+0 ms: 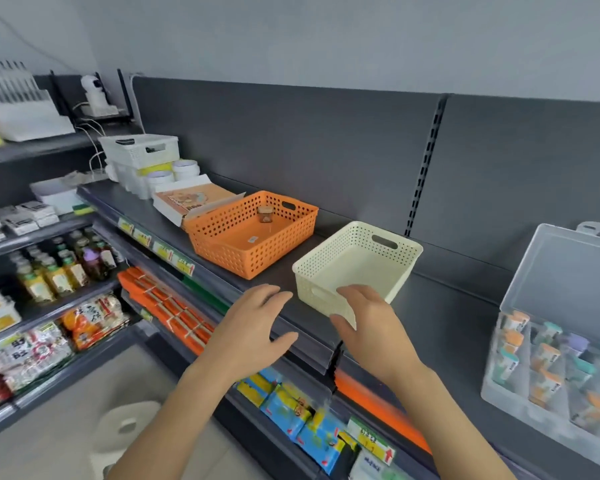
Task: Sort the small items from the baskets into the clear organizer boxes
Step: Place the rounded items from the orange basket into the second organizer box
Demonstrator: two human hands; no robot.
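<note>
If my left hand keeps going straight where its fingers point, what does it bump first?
Likely nothing at first: the left hand aims at the gap between orange basket and cream basket, then the dark back panel. Depth is unclear.

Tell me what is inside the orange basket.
A small lidded jar stands near the back wall of the orange basket, and a small label lies on its floor. Its near wall hides the front strip of floor; anything there cannot be seen.
</note>
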